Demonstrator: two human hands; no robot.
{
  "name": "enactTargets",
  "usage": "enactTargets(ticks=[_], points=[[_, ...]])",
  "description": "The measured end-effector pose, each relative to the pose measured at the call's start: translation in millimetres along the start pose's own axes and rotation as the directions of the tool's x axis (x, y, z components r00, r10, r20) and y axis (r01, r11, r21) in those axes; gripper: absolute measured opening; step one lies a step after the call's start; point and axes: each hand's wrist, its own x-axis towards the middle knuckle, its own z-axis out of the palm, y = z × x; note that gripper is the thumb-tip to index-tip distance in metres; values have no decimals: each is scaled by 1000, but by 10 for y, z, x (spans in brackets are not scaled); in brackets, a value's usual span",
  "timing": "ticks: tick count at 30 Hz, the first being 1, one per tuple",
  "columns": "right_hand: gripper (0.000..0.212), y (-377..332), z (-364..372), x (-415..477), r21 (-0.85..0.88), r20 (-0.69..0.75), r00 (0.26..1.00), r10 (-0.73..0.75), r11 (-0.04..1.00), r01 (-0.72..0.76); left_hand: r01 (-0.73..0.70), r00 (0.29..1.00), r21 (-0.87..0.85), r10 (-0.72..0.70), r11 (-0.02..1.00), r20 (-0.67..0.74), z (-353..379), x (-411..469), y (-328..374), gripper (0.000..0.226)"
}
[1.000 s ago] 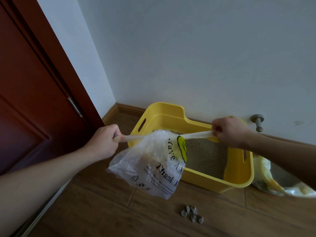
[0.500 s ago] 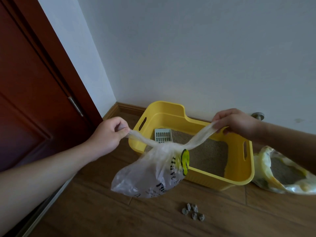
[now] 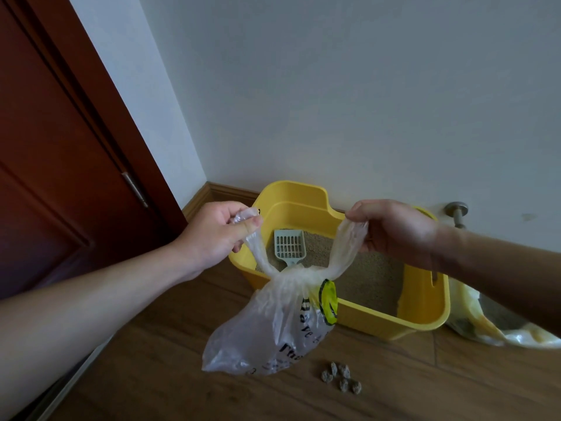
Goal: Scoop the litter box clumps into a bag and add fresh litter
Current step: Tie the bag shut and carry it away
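Head view: both hands, left (image 3: 217, 235) and right (image 3: 394, 232), pinch a handle each of the thin clear printed plastic bag (image 3: 273, 326), which hangs before the yellow plastic litter box (image 3: 425, 317). Soft, light and probably slippery film; the twisted handles look safest to grip.

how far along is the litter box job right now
Looks done: scoop rests in the litter box. In hand: left hand and right hand hold the plastic bag handles, apparently knotted. Left: clumps on the floor; litter bag beside the box.
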Motion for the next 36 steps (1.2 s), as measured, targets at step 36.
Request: enactTargets(ticks=[36], points=[[44,11,423,-46,78,62,996,-71,995,66,166,975,-368,-96,915,200,356,-32,246,42]])
